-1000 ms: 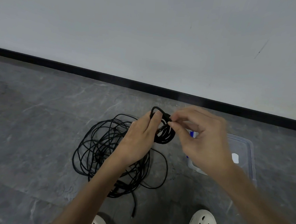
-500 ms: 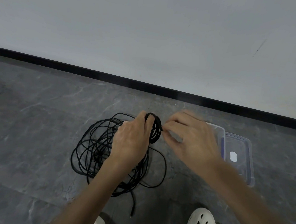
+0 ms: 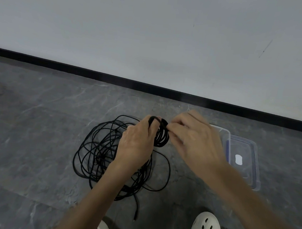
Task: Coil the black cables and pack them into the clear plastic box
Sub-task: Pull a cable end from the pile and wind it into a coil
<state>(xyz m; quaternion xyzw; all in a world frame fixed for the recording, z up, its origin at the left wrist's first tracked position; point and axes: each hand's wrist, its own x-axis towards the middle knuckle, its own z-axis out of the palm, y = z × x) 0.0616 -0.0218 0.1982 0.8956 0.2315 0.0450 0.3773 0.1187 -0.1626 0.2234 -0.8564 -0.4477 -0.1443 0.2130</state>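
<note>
On the grey floor point(image 3: 30, 142) at the left lies a loose tangle of black cable point(image 3: 98, 152), partly under the left hand point(image 3: 136, 143), whose curled fingers grip a small wound coil point(image 3: 162, 135) just to its right. The right hand point(image 3: 196, 143), blurred, pinches the coil's upper edge. Behind it sits the clear plastic box point(image 3: 224, 132), its lid point(image 3: 250, 148) alongside.

coil point(image 3: 163, 139) turned edge-on, clear box point(image 3: 226, 135) uncovered
</note>
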